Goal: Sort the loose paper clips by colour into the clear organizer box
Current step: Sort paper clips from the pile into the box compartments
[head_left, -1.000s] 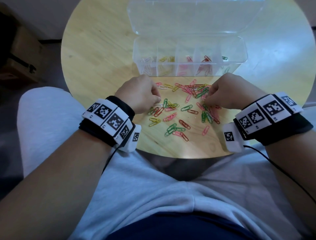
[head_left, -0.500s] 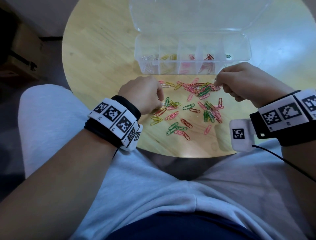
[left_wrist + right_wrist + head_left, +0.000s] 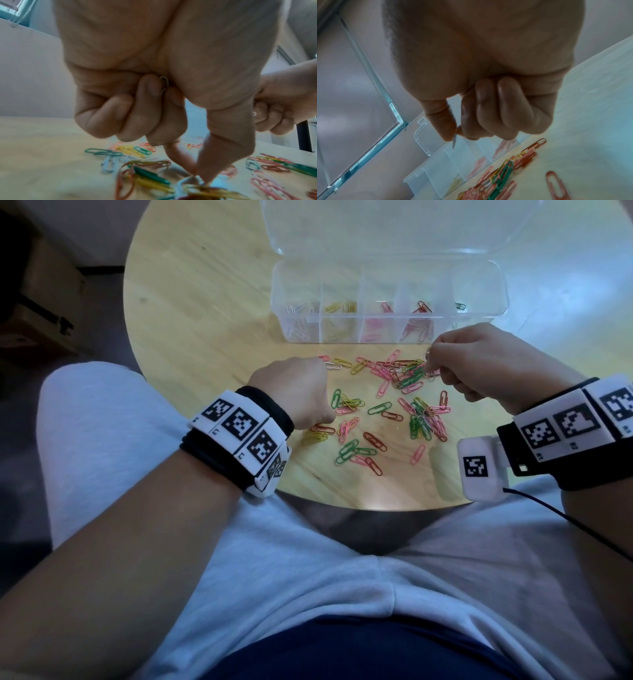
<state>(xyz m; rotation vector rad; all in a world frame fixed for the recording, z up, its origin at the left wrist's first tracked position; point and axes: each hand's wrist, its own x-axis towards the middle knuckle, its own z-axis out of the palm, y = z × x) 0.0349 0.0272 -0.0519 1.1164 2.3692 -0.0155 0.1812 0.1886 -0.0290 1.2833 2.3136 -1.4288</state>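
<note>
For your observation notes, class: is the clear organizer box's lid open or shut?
Open. The lid is swung back behind the clear organizer box, so its compartments lie uncovered, with sorted paper clips showing inside.

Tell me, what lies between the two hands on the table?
Loose paper clips in mixed colours cover the table between left hand and right hand; head view.
</note>
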